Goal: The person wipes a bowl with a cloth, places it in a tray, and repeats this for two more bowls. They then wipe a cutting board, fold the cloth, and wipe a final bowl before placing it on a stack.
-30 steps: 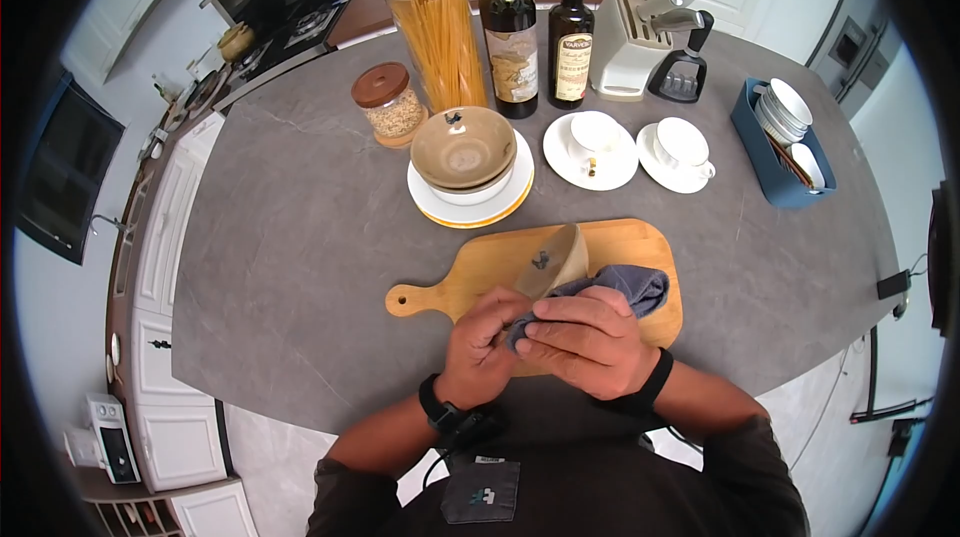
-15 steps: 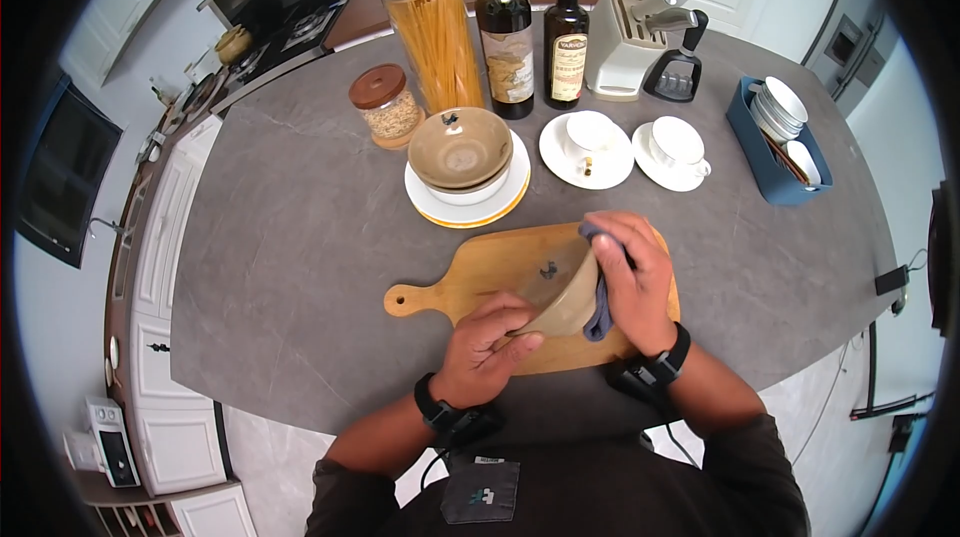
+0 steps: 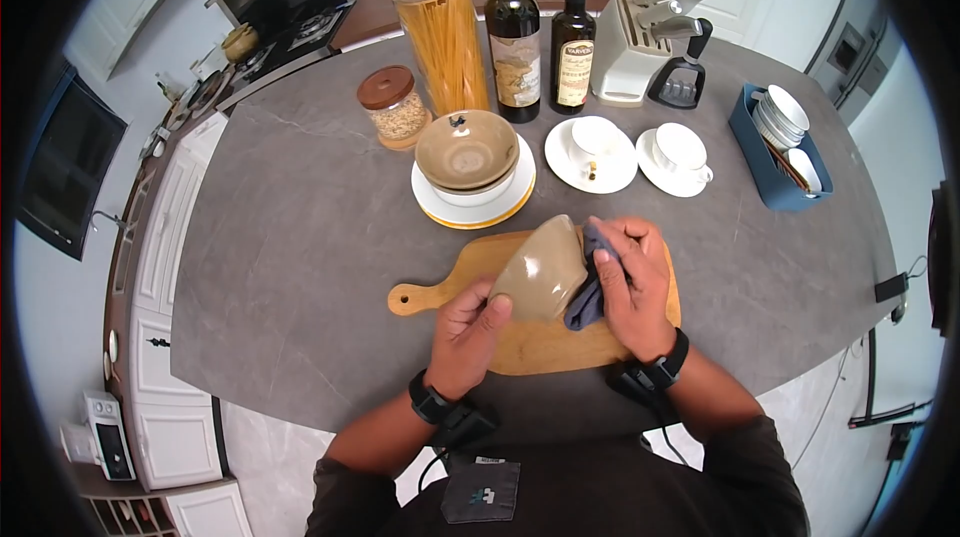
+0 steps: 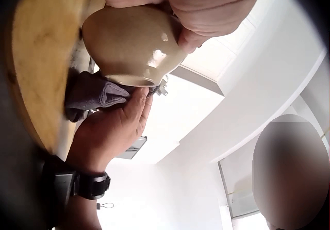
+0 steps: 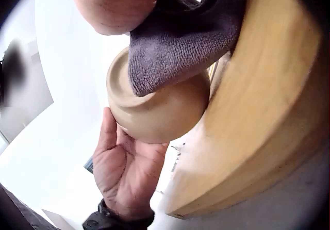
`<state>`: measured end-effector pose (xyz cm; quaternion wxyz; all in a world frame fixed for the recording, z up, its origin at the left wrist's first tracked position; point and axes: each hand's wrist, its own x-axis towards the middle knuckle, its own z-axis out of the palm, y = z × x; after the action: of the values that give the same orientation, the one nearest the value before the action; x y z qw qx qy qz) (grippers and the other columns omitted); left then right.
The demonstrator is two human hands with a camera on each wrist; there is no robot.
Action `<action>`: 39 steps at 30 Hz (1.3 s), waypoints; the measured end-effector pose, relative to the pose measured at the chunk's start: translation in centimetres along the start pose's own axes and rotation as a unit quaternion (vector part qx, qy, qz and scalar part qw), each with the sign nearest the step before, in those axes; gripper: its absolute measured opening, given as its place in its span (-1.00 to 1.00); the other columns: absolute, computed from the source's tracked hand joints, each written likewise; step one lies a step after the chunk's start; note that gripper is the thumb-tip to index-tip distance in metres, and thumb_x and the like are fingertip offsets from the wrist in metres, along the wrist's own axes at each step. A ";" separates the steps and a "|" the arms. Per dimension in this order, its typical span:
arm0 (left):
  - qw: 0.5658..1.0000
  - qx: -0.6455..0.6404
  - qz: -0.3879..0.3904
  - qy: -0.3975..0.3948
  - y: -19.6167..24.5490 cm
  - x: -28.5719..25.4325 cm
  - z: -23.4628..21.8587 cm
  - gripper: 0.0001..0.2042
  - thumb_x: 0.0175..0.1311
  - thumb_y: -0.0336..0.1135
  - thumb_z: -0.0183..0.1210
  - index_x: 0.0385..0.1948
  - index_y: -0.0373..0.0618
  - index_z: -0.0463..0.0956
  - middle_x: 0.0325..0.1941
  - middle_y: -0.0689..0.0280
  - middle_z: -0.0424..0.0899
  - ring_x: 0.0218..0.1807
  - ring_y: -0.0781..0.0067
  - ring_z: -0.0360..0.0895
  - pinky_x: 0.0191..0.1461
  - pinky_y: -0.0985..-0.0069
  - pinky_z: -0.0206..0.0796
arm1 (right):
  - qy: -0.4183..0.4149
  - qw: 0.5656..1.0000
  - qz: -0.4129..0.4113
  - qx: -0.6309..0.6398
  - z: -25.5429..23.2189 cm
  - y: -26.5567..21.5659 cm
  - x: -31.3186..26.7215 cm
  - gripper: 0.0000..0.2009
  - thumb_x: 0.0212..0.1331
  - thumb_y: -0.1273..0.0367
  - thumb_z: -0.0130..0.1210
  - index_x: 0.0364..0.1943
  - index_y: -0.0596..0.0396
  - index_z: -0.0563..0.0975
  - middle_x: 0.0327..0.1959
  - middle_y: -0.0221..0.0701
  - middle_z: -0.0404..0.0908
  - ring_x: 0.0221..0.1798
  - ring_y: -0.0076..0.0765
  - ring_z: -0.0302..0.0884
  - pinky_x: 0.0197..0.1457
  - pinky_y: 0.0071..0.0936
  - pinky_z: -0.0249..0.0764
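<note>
My left hand (image 3: 464, 345) grips a tan ceramic bowl (image 3: 538, 279) by its rim, thumb on the outer wall. The bowl is tipped on its side above the wooden cutting board (image 3: 530, 349), its outside facing me and its foot turned to the right. In my right hand (image 3: 642, 289) is a bunched grey-purple cloth (image 3: 586, 307), held up to the foot of the bowl. The right wrist view shows the cloth (image 5: 180, 49) draped over part of the bowl's base. The bowl's inside is hidden.
Beyond the board stand stacked bowls (image 3: 466, 149) on plates and two white cups (image 3: 594, 139) on saucers. Behind are a pasta jar (image 3: 444, 47), an oats jar (image 3: 392, 109), two bottles (image 3: 516, 67) and a knife block (image 3: 626, 52). A blue bin (image 3: 775, 172) holds dishes at right.
The bowl has turned so its outside now faces me instead of its inside. My right hand and the cloth have moved from the near rim to the bowl's foot on the right.
</note>
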<state>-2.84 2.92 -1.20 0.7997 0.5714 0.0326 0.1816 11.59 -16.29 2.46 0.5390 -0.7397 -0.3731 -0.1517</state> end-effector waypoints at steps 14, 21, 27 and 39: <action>0.997 -0.063 -0.041 -0.013 0.8 -0.2 0.0 -0.78 0.67 -0.34 0.22 0.13 -0.27 0.65 -0.02 0.44 0.60 0.01 0.69 0.45 0.16 0.61 0.31 | -0.145 0.913 -0.365 -0.109 0.8 -3.4 -0.9 -0.76 0.02 0.34 0.36 -0.18 -0.03 0.79 0.01 -0.47 0.73 0.24 -0.27 0.64 0.47 -0.06 0.51; 0.997 -0.054 0.008 -0.059 -0.2 0.1 -1.2 -0.75 0.72 -0.35 0.13 0.20 -0.28 0.61 0.23 0.28 0.68 0.25 0.48 0.59 0.42 0.38 0.36 | -0.048 0.964 -0.253 -0.071 0.0 -1.9 0.7 -0.72 0.00 0.48 0.37 -0.13 -0.02 0.78 -0.02 -0.41 0.72 0.12 -0.12 0.65 0.26 -0.09 0.58; 0.997 -0.071 -0.007 -0.018 0.3 0.0 -0.6 -0.80 0.70 -0.33 0.19 0.10 -0.26 0.66 0.01 0.45 0.63 0.06 0.70 0.47 0.22 0.59 0.31 | -0.036 0.994 -0.099 -0.003 -0.1 0.5 0.8 -0.78 0.27 0.62 0.30 -0.04 0.16 0.75 -0.09 -0.24 0.74 -0.03 0.01 0.66 0.08 -0.15 0.58; 0.999 -0.027 0.012 -0.024 0.0 -0.1 -0.4 -0.80 0.67 -0.36 0.21 0.11 -0.28 0.66 0.05 0.41 0.65 0.06 0.67 0.50 0.18 0.58 0.35 | -0.133 0.926 -0.341 -0.091 -0.2 -3.0 -0.1 -0.68 0.00 0.40 0.35 -0.09 0.01 0.80 0.03 -0.42 0.75 0.24 -0.18 0.64 0.34 -0.10 0.57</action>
<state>-3.00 3.23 -1.30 0.8135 0.5537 0.0021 0.1781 9.37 -16.10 4.49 0.3302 -0.6271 -0.6559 -0.2597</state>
